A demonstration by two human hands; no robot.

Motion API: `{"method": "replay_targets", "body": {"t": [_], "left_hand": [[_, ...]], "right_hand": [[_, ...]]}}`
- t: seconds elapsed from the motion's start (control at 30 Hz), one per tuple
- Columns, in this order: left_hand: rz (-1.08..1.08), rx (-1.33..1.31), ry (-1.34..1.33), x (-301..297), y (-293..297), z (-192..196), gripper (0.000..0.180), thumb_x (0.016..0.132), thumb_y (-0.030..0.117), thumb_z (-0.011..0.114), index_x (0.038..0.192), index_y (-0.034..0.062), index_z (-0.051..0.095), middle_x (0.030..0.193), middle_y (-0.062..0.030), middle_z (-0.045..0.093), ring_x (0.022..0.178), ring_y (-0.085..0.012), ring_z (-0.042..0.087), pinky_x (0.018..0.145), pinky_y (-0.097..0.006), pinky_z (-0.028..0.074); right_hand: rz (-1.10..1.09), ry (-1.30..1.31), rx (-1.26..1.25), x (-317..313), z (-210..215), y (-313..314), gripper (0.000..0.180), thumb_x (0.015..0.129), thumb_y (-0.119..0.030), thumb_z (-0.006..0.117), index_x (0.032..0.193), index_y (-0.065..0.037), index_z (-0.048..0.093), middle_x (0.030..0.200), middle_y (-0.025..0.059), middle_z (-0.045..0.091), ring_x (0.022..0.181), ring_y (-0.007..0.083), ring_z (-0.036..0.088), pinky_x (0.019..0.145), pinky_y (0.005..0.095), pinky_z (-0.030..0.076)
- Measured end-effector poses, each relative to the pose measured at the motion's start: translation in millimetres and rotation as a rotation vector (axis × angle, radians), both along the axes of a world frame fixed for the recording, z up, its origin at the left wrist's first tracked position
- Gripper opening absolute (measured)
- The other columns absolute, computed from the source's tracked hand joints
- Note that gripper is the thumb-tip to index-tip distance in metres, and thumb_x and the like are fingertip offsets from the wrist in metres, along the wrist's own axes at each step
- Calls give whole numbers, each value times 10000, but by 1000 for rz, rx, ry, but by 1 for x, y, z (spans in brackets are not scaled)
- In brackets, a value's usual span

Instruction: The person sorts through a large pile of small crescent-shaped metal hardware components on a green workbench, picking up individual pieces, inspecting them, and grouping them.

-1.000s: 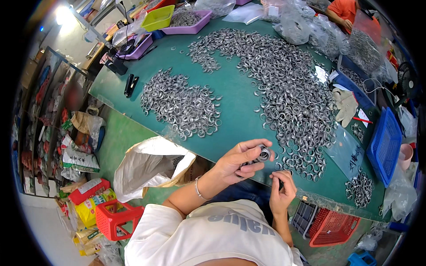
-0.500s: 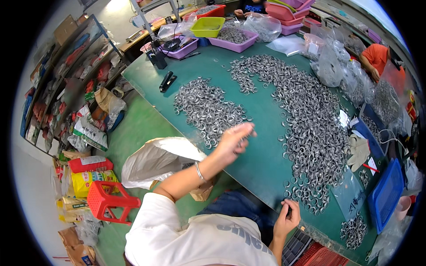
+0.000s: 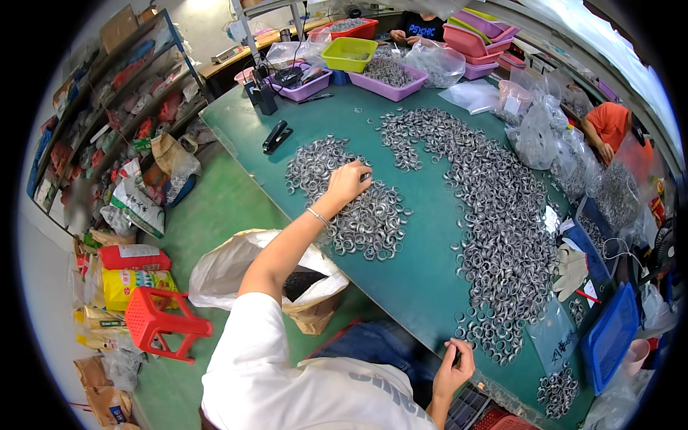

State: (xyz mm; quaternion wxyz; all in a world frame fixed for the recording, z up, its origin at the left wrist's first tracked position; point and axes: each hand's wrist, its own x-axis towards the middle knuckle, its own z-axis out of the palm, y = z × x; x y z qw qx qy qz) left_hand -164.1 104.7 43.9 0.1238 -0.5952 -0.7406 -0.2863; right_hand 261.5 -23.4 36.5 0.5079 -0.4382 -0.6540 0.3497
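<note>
On the green table [image 3: 423, 287], the left hand [image 3: 349, 180] is reaching over the smaller pile of metal rings [image 3: 344, 197], fingers pinching 1 ring. The right hand [image 3: 455, 369] is lying well apart at the table's near edge, curled; what it holds I cannot tell.

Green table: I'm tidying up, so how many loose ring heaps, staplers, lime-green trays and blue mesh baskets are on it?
Loose heaps of metal rings: 3 (the left hand rests on one)
Black stapler: 1
Lime-green tray: 1
Blue mesh basket: 1
Total: 6
</note>
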Motion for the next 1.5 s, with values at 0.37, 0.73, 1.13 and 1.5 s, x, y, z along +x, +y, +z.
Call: {"method": "replay_targets", "body": {"t": [0.37,0.73,1.13,1.5], "left_hand": [[-115,-227,142,-20,2,7,194,784,203,600,840,31,669,863,-151,635,821,-329,599,744,-416,474],[-410,27,-115,148,-44,55,201,761,83,639,935,-16,619,933,-184,617,852,-357,585,766,-416,460],[-841,-351,-370,267,-106,15,318,731,59,665,1039,31,594,1143,-143,523,1086,-322,479,908,-402,401],[-842,-293,-482,287,-102,-6,347,743,4,636,1082,6,560,1173,-142,486,1106,-337,454,927,-401,390]], "right_hand": [[-65,-51,81,10,2,8,73,782,54,541,830,36,593,793,133,610,738,265,571,730,335,440],[-393,-715,-105,53,-8,12,697,762,-246,677,1310,15,335,1400,282,213,1311,462,147,1052,523,149],[-300,-805,-4,1,-13,53,574,819,-289,610,1266,13,416,1395,273,237,1302,458,181,1029,581,139],[-565,-662,182,85,6,106,140,775,-61,624,906,-11,619,870,120,566,822,301,504,780,382,395]]}}
